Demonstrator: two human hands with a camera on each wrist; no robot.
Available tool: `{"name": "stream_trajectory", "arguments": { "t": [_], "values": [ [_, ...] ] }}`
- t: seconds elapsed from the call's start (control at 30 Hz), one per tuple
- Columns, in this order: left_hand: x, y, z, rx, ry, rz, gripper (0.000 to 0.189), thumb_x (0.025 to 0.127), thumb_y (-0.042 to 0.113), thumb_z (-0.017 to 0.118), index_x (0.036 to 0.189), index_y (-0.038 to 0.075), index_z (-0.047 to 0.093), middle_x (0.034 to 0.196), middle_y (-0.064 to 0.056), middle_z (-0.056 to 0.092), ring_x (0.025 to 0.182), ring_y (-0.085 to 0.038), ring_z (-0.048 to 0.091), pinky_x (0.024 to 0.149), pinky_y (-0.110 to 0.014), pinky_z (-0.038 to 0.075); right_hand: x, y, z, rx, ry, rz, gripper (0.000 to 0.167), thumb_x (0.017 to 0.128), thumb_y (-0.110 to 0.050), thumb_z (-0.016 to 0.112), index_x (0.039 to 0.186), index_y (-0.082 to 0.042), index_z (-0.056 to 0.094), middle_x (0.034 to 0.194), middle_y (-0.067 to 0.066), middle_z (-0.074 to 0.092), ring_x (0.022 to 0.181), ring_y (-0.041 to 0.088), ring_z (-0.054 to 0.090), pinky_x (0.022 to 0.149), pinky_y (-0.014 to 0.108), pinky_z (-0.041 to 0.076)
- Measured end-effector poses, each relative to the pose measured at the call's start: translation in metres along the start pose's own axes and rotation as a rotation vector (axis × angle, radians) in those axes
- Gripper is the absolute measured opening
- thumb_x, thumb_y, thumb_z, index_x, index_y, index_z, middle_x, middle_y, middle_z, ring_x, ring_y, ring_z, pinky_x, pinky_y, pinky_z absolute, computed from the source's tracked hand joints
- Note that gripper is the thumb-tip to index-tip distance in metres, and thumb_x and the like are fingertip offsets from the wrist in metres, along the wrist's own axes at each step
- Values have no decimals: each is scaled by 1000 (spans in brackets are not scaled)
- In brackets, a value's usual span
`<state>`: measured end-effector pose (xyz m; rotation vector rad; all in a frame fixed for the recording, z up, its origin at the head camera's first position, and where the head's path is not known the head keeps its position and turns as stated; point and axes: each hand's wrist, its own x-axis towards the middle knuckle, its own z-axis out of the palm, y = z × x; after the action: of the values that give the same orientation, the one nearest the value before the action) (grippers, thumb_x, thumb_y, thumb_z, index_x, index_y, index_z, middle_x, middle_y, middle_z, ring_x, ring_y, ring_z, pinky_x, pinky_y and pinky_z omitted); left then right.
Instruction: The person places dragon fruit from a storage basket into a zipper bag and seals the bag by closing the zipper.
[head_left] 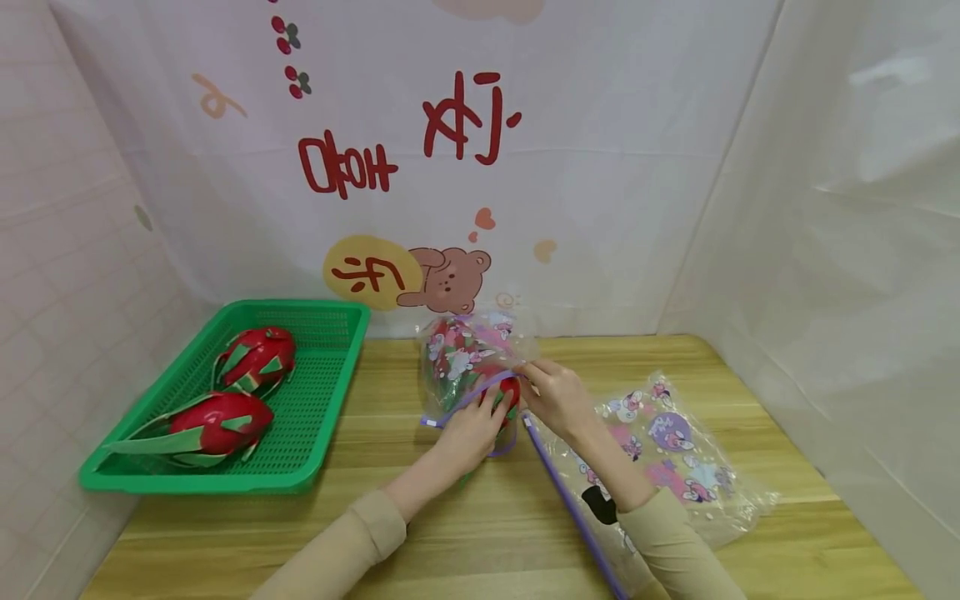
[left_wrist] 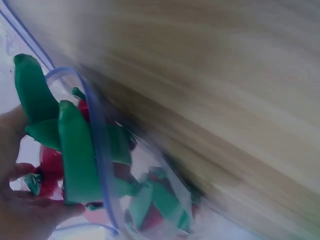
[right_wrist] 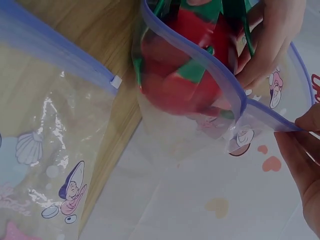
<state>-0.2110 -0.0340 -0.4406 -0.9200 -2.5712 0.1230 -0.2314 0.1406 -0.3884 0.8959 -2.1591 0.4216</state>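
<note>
left hand: the left hand (head_left: pixel 472 427) grips a red fruit (head_left: pixel 512 387) with its fingers curled round it, right at the mouth of a clear printed bag
right hand: the right hand (head_left: pixel 558 400) pinches the purple zip edge (right_wrist: pixel 215 63) of that same bag between thumb and fingers
fruit in hand: partly inside the opening, its green leaves sticking out past the zip edge
printed bag: the bag (head_left: pixel 463 357) is on the table (head_left: pixel 450 550) near the back wall (head_left: pixel 600 167), its mouth open, with another fruit (left_wrist: pixel 170 207) deeper inside
second bag: a flat bag (head_left: pixel 663 462) of the same clear print lies to the right, under the right forearm, its purple zip shut side facing left
basket: a green basket (head_left: pixel 202 482) stands on the left, holding a back fruit (head_left: pixel 258 358) and a front fruit (head_left: pixel 225 417), both red with green leaves
wall: white cloth with red lettering (head_left: pixel 468 117) and a pink-brown bear (head_left: pixel 450 279)
</note>
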Motion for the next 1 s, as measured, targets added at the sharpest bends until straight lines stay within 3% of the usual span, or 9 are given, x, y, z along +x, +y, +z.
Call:
{"name": "stream_trajectory", "arguments": {
  "t": [0.2, 0.37, 0.5, 0.6, 0.73, 0.83, 1.0],
  "values": [
    [8, 3, 6, 7, -62, -41, 79, 83, 32, 73, 147, 8, 33, 141, -17, 47, 115, -27, 59, 61, -19, 55, 1, 0, 1, 12, 20, -7, 17, 72, 7, 70, 87, -1, 72, 79, 9, 72, 69, 21, 70, 60, 25, 56],
    [6, -1, 9, -93, -81, -54, 84, 83, 35, 72, 148, 7, 28, 144, -19, 44, 134, -36, 43, 69, -24, 58, 1, 3, 1, 7, 22, -4, 18, 72, 8, 71, 88, -1, 72, 80, 9, 72, 69, 22, 70, 60, 24, 57],
    [-3, -3, 7, -143, -30, -61, 93, 78, 36, 77, 148, 0, 25, 144, -24, 42, 119, -33, 57, 77, -31, 58, -1, 6, 2, -7, 30, 1, 20, 71, 7, 73, 88, -4, 72, 82, 7, 72, 72, 23, 70, 61, 26, 57],
    [-9, -2, 8, -126, 21, -72, 97, 74, 38, 80, 145, -3, 28, 143, -32, 38, 103, -33, 65, 74, -33, 59, -2, 8, 2, -17, 23, -5, 20, 71, 5, 74, 88, -6, 72, 84, 6, 72, 75, 22, 71, 63, 26, 58],
    [-12, 1, 12, -117, 45, -88, 101, 70, 38, 83, 145, -3, 28, 143, -36, 35, 115, -43, 58, 68, -33, 59, -2, 8, 2, -22, 10, -7, 20, 72, 4, 74, 89, -6, 72, 85, 6, 72, 76, 22, 71, 64, 26, 58],
    [-11, 2, 13, -163, 43, -90, 105, 69, 32, 85, 147, -3, 24, 144, -37, 32, 124, -50, 48, 64, -33, 60, -1, 8, 1, -19, 12, -4, 19, 72, 5, 73, 88, -6, 72, 84, 6, 72, 74, 21, 70, 62, 25, 57],
    [-4, 2, 13, -205, 15, -69, 105, 69, 26, 85, 148, 0, 21, 143, -33, 38, 102, -37, 65, 54, -25, 56, 0, 9, 1, 7, 11, 1, 19, 72, 7, 71, 88, -3, 72, 82, 7, 73, 69, 19, 69, 58, 23, 55]
  ]
}}
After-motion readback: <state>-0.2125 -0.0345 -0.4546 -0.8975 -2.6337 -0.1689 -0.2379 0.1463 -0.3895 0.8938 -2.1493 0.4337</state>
